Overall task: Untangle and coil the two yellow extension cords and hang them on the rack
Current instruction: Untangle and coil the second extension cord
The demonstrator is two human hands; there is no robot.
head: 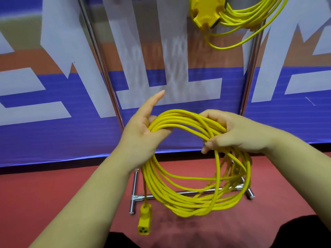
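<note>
A coiled yellow extension cord (180, 199) hangs in a round bundle between my two hands. My left hand (143, 131) grips the coil's upper left with thumb and lower fingers, its forefinger pointing straight up. My right hand (232, 131) grips the coil's upper right, fingers curled round the strands. The cord's yellow socket end (144, 221) dangles below the coil on the left. A second yellow cord (247, 17), coiled, hangs at the top right on the metal rack (100, 56) together with its yellow multi-outlet block (206, 11).
The rack's chrome uprights (250, 68) stand in front of a blue, white and orange banner (53, 104). Its base bars (134, 192) rest on the red floor (53, 185) below the coil. Dark clothing shows at the bottom edge.
</note>
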